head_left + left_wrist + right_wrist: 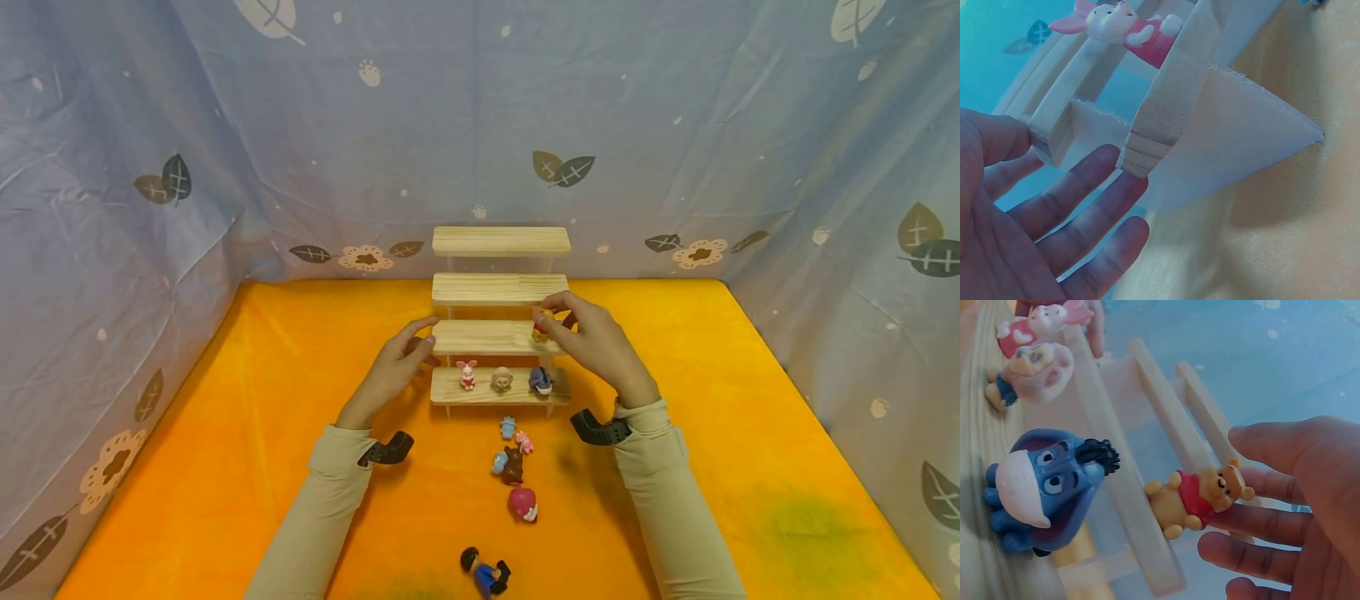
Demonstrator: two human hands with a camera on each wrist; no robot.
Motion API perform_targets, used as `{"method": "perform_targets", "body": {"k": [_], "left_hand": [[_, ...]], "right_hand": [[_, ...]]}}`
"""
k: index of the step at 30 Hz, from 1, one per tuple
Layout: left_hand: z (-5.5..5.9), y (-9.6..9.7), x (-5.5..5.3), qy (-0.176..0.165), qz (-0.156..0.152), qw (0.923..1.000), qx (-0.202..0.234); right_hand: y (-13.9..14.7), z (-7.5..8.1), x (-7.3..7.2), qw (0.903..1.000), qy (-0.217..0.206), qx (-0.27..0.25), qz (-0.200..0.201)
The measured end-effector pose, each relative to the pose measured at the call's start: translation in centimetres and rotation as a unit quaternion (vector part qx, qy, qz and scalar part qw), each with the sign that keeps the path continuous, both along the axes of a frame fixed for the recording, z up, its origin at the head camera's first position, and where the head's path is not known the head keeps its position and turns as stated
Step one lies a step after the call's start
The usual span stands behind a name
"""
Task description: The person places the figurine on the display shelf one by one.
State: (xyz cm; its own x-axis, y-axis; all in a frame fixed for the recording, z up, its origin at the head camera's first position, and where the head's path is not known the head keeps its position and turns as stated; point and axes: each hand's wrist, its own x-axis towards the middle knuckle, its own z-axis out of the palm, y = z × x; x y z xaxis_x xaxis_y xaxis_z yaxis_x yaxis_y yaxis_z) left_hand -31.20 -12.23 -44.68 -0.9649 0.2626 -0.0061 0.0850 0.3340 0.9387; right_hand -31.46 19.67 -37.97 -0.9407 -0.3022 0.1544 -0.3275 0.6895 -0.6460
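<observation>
On the right end of the second step of a wooden tiered stand (480,335) sits a yellow bear figurine (1188,497) in a red shirt. My right hand (600,337) is around it, fingers behind, and in the right wrist view the thumb stands apart from it. My left hand (393,367) touches the stand's left ends with thumb and fingertips, fingers fairly straight. Along the lowest step sit a pink piglet figurine (467,376), a beige figurine with a fluffy hood (502,380) and a blue donkey figurine (1041,487).
In front of the stand lie a small blue figurine (508,427), a pink one (524,442), a brown one (513,465) with another light blue figurine (498,462), a magenta one (522,503) and a blue-clothed figurine (486,573). Patterned curtain (480,108) hangs behind.
</observation>
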Motion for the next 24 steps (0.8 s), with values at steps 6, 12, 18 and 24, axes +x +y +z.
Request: {"method": "perform_targets", "body": {"k": [6, 12, 18, 24], "left_hand": [[0.0, 0.1, 0.0, 0.001, 0.001, 1.0000, -0.006], [-0.2, 0.0, -0.1, -0.004, 0.003, 1.0000, -0.002], [-0.3, 0.0, -0.2, -0.007, 0.002, 1.0000, 0.000], [0.0, 0.1, -0.1, -0.001, 0.001, 1.0000, -0.004]], "right_hand": [[0.3, 1.1, 0.6, 0.9990, 0.035, 0.001, -0.028], [0.3, 2.1, 1.6, 0.9947, 0.093, -0.034, -0.029], [-0.5, 3.4, 2.9, 0.9907, 0.125, -0.050, 0.018], [-1.4, 4.4, 4.3, 0.9863, 0.148, -0.043, 0.059]]}}
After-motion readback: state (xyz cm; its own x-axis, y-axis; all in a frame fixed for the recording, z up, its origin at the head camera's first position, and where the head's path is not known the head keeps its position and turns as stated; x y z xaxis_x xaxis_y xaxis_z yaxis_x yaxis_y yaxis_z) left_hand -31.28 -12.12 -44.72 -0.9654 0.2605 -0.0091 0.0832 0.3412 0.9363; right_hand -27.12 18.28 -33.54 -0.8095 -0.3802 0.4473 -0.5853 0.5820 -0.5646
